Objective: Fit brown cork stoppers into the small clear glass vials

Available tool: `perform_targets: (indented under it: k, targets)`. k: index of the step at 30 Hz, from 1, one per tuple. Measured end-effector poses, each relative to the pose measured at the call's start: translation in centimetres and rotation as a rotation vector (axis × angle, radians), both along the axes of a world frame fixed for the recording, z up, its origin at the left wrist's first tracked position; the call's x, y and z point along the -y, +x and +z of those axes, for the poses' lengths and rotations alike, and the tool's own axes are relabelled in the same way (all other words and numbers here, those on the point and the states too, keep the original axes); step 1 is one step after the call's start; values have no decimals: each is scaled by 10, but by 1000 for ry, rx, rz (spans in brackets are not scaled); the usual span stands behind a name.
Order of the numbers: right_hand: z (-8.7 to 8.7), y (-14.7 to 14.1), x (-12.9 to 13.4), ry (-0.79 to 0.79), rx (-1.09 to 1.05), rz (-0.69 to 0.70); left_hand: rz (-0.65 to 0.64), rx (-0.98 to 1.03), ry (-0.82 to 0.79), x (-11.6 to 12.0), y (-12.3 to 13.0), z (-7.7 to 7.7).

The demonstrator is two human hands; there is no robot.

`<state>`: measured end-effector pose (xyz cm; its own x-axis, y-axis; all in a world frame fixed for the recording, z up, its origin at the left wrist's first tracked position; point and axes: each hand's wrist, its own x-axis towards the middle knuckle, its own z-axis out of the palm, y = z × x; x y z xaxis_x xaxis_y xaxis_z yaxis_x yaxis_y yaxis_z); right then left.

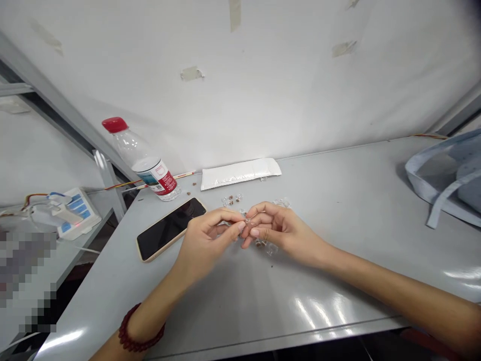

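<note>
My left hand point(212, 235) and my right hand point(280, 228) meet above the grey table point(225, 311). Between the fingertips of both is a small clear plastic piece point(247, 220), mostly covered by the fingers. Thumb and forefinger of the left hand are pinched on it; the curled right fingers press against it from the other side. Small clear pieces point(271, 248) lie under and behind the hands. Some clear pieces with brown parts point(231, 199) are scattered just beyond the fingertips.
A phone point(169, 228) lies left of my left hand. Behind it stands a red-capped bottle point(154, 173). A white packet point(240, 173) rests near the wall. At the right edge is a light blue fabric item point(451, 175); a power strip point(78, 213) sits far left.
</note>
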<state>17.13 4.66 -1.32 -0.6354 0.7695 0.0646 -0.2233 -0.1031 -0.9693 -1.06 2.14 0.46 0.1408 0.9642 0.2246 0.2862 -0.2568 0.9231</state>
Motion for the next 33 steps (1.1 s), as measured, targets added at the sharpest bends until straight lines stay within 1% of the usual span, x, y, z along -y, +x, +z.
perform_targets:
  k: [4,9,13,15,18,21,24,26,30,33]
  targets:
    - [0,1,1,-34,16,8,58,40,38,2,0,-3]
    - [0,0,2,-81,13,19,49,-2,76,3,1,-5]
    - [-1,0,3,-109,12,17,75,-40,113,4,4,-3]
    - [-2,0,4,-110,13,17,78,-42,109,5,6,-2]
    - [-2,-1,4,-129,-8,26,49,-65,85,5,5,-1]
    - [-3,0,3,-157,-48,38,6,-184,161,4,2,-1]
    - [-4,2,2,-145,-22,-5,-50,-386,285,5,1,-2]
    - [-4,2,2,-124,11,-35,-59,-468,325,5,3,-3]
    - [-4,1,4,-111,-3,-12,-21,-490,408,5,6,-9]
    - [-4,0,4,-98,-7,0,-13,-497,427,4,6,-11]
